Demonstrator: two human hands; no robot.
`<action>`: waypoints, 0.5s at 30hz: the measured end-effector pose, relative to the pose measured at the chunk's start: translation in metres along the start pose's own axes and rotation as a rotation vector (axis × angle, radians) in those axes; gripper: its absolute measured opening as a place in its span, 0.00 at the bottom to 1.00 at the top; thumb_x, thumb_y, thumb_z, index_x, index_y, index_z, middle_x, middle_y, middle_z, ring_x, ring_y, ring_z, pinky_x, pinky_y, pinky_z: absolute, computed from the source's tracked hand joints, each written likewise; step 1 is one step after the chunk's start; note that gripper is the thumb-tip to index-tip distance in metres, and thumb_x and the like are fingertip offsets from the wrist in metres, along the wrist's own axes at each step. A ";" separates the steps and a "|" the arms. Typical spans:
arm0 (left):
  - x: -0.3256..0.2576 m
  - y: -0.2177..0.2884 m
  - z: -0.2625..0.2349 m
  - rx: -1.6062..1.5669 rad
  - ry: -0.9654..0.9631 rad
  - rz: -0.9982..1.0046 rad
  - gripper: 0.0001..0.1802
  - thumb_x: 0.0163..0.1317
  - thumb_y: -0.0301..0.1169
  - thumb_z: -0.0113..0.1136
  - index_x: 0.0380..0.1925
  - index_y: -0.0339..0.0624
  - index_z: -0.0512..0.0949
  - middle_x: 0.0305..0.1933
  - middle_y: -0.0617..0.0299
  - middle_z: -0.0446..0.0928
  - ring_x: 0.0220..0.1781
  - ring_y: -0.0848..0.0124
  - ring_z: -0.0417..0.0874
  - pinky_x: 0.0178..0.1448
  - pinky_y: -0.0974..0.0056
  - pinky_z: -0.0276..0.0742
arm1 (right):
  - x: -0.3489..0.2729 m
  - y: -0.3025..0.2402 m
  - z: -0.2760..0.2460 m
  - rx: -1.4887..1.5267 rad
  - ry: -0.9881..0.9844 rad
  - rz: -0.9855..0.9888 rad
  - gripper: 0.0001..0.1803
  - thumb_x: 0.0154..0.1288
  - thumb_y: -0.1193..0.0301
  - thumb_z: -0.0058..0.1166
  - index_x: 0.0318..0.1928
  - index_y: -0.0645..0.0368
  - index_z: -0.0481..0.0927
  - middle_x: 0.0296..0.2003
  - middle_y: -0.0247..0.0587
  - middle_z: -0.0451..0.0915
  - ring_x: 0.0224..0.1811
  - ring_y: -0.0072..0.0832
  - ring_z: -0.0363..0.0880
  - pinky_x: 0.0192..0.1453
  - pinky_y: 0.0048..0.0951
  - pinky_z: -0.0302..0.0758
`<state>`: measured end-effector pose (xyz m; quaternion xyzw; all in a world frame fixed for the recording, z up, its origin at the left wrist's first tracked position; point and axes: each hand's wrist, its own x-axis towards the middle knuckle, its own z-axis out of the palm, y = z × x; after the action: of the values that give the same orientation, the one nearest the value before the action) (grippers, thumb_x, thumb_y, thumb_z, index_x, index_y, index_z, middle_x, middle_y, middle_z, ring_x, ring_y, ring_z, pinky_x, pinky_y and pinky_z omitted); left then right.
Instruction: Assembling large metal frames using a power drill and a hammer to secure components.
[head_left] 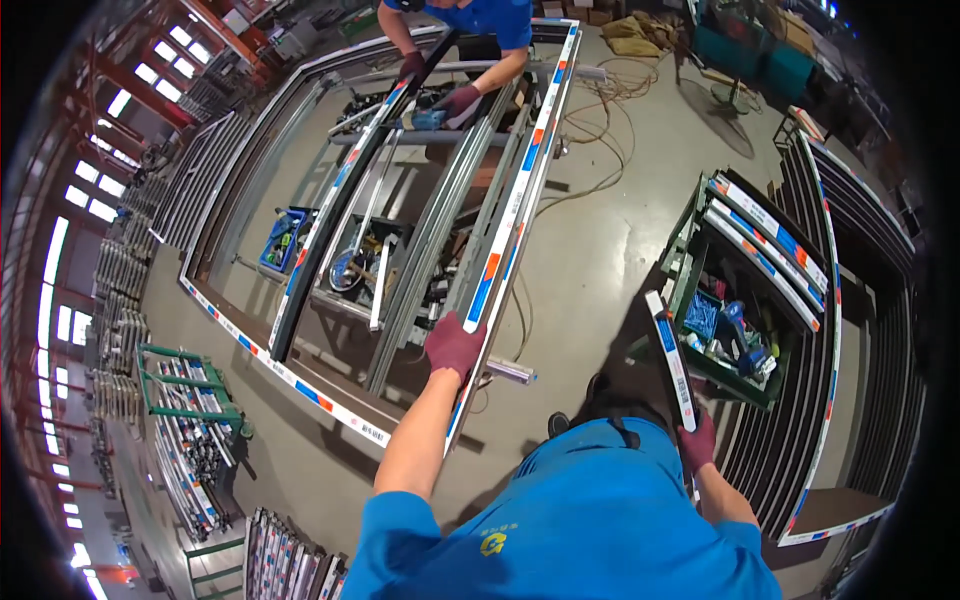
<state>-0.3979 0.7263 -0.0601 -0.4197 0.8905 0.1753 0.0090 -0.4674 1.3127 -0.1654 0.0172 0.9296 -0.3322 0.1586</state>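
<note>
My left hand [455, 345], in a dark red glove, is closed on the near right side rail of a large rectangular metal frame [512, 210] whose white film carries blue and orange patches. In my right hand [698, 442], also gloved, is the lower end of a short metal profile bar [670, 360] with similar film; it slants up beside a green tool cart [755, 390]. Across the frame, a person in a blue shirt [490, 22] leans over it. One gloved hand of theirs is at a blue power tool [425, 119], beside a dark crossbar [335, 200].
Film-covered profiles [765, 240] lie on the cart, above a blue bin [703, 316] and a blue drill [735, 325]. Stacked frames [828, 300] stand at right. Cables [610, 120] cross the floor, near a fan [725, 100]. A green rack [190, 385] holds profiles at left.
</note>
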 end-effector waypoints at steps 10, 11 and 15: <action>-0.009 -0.003 0.009 0.012 0.050 -0.003 0.37 0.61 0.59 0.70 0.54 0.36 0.81 0.55 0.43 0.84 0.60 0.44 0.85 0.63 0.45 0.80 | 0.078 -0.043 0.005 0.067 -0.065 -0.112 0.40 0.51 0.70 0.77 0.67 0.60 0.77 0.57 0.58 0.84 0.62 0.54 0.83 0.67 0.46 0.79; -0.009 -0.004 0.010 0.016 0.043 -0.010 0.37 0.61 0.59 0.70 0.54 0.36 0.81 0.55 0.43 0.84 0.60 0.44 0.85 0.63 0.45 0.80 | 0.087 -0.046 0.006 0.003 -0.067 -0.097 0.41 0.52 0.72 0.77 0.69 0.60 0.76 0.59 0.56 0.84 0.63 0.52 0.83 0.69 0.45 0.78; -0.015 0.001 0.004 0.021 -0.001 -0.059 0.33 0.59 0.56 0.72 0.51 0.39 0.82 0.54 0.42 0.84 0.59 0.43 0.85 0.62 0.44 0.80 | 0.126 -0.068 0.011 0.042 -0.093 -0.190 0.43 0.52 0.71 0.77 0.69 0.65 0.74 0.62 0.61 0.81 0.68 0.54 0.79 0.73 0.46 0.74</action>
<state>-0.3895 0.7395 -0.0606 -0.4455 0.8796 0.1656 0.0190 -0.5932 1.2440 -0.1703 -0.0831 0.9116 -0.3655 0.1690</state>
